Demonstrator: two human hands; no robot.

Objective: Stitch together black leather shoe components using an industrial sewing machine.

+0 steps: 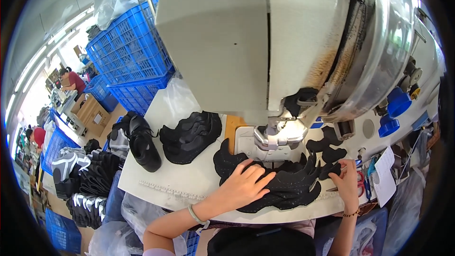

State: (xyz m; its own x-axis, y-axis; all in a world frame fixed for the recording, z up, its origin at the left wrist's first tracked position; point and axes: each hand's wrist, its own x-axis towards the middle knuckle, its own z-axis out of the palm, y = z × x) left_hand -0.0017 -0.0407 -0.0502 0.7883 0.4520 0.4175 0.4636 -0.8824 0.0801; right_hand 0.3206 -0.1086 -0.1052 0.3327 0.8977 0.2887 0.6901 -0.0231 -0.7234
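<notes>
My left hand (244, 186) rests with its fingers spread on a bunch of black shoe upper pieces (289, 187) with light stitch lines, in front of the sewing machine (227, 42). Between thumb and fingers, my right hand (346, 185) pinches a small black fabric piece (328, 171) at the right end of that bunch. The lit needle area and presser foot (275, 137) lie just beyond the pieces. More small black cut pieces (327, 144) are spread to the right of the needle plate. A stack of black upper pieces (192, 137) sits at the left.
A finished black shoe (144, 144) stands at the table's left edge, near a ruler strip (175, 191). Red-handled scissors (361, 183) and paper sheets (385, 175) lie at right. Blue crates (128, 52) and shoe part bundles (90, 175) fill the left; a person (73, 83) works far off.
</notes>
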